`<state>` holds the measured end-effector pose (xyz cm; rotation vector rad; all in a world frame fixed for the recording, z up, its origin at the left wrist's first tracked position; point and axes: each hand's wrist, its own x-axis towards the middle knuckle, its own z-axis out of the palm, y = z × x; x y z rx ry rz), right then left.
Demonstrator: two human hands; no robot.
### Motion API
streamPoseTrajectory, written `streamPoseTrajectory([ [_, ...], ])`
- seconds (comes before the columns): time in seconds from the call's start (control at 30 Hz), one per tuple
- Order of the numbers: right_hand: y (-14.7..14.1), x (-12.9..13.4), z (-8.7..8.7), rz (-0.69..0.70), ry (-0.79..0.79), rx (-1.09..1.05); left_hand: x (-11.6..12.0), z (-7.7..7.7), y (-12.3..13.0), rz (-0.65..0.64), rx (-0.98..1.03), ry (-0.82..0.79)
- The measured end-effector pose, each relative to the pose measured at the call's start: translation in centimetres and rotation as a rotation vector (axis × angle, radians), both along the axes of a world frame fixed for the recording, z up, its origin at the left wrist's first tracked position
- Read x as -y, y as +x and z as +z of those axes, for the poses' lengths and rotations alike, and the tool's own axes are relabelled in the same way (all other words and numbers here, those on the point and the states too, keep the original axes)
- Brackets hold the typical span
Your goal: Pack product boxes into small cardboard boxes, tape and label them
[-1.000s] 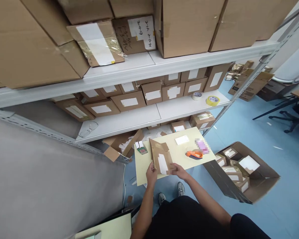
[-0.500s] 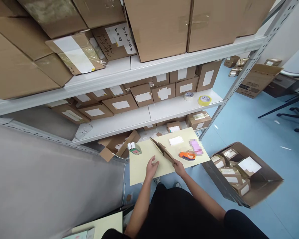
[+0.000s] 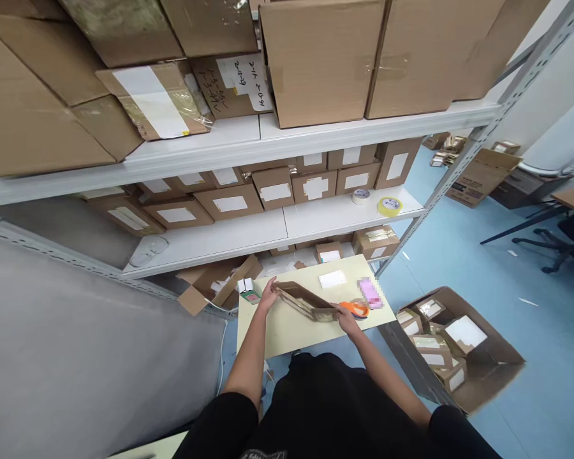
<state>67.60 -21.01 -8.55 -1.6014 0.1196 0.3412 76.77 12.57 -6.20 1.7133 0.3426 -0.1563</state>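
Observation:
A brown cardboard box [image 3: 310, 299], partly opened out from flat, is held over the pale yellow table [image 3: 287, 341]. My left hand [image 3: 268, 294] grips its left end, and my right hand [image 3: 347, 319] grips its right end. Just behind my right hand lies an orange tape dispenser [image 3: 355, 310], partly covered by the hand and the box. A small green and white box [image 3: 248, 290] stands at the table's left edge, close to my left hand. Farther back are a white label sheet [image 3: 332, 279] and a blurred pink item [image 3: 369, 292].
Ahead, a metal shelf [image 3: 210, 245] bears labelled cartons, with a white tape roll [image 3: 361, 196] and a yellow tape roll [image 3: 389, 206]. On the floor at right stands a large open carton [image 3: 492, 382] holding several packed boxes. An open carton [image 3: 196, 296] sits left of the table.
My left hand has moved up and left and taken hold of the cardboard's left end. The cardboard has gone from folded flat to partly opened, while my right hand keeps its grip.

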Motion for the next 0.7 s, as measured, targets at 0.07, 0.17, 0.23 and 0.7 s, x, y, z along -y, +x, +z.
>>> streamPoseTrajectory([
  [0.07,0.8,-0.6,-0.6,-0.012,0.026,0.014,-0.3,-0.8,-0.8,-0.046,0.027,0.0],
  [0.17,2.2,-1.9,-1.7,0.005,0.055,0.009,-0.7,-2.1,-2.5,-0.071,0.067,-0.031],
  [0.23,3.3,-3.1,-2.4,0.004,0.047,0.0,-1.0,-2.8,-3.9,-0.046,0.081,-0.032],
  [0.7,10.0,-6.8,-3.6,0.013,0.074,0.038,-0.5,-2.0,-11.5,0.028,0.105,0.314],
])
